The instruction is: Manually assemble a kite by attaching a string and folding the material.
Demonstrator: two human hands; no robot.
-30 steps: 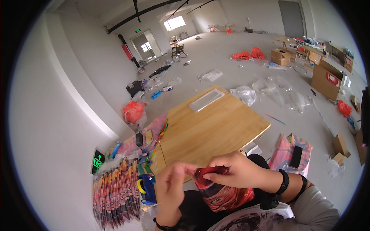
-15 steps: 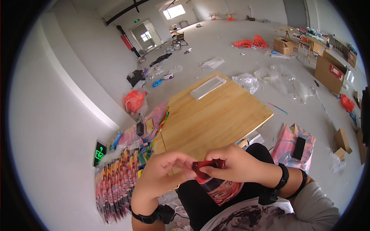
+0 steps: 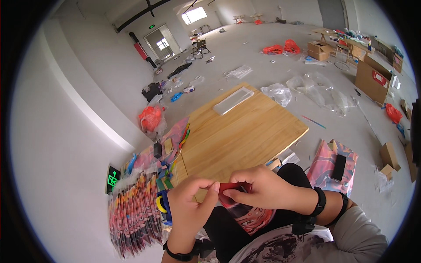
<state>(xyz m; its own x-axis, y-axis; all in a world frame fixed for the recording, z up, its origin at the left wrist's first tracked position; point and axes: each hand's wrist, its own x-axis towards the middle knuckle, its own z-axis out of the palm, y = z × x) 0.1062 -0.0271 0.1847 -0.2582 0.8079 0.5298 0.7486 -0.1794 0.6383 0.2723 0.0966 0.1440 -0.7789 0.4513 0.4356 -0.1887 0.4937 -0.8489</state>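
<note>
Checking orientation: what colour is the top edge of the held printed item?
The top edge is red, best seen in the head view.

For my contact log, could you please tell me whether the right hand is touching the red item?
Touching: the head view shows the right hand, its thumb on the red item.

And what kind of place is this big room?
Probably a workroom, maybe a small packing workshop: there's a wooden table, a big cardboard box and a row of matching colourful packets.
</note>
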